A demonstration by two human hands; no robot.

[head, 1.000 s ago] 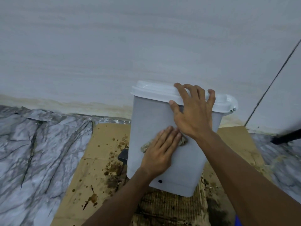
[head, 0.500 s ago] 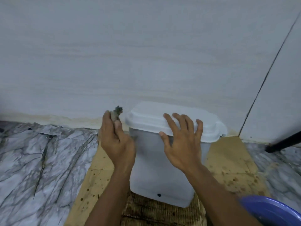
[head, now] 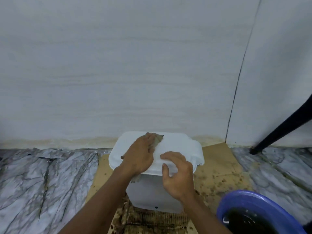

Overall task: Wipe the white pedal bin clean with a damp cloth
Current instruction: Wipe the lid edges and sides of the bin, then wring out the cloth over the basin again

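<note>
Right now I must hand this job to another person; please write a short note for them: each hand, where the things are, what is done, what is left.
Left hand: flat on the cloth, pressing it on the bin lid.
Right hand: fingers curled over the lid's front edge, steadying the pedal bin.
Bin stands on stained cardboard by the wall; blue basin with dark water at the right.
Done: cannot tell from here.
Left: finish the lid, check the sides.
</note>
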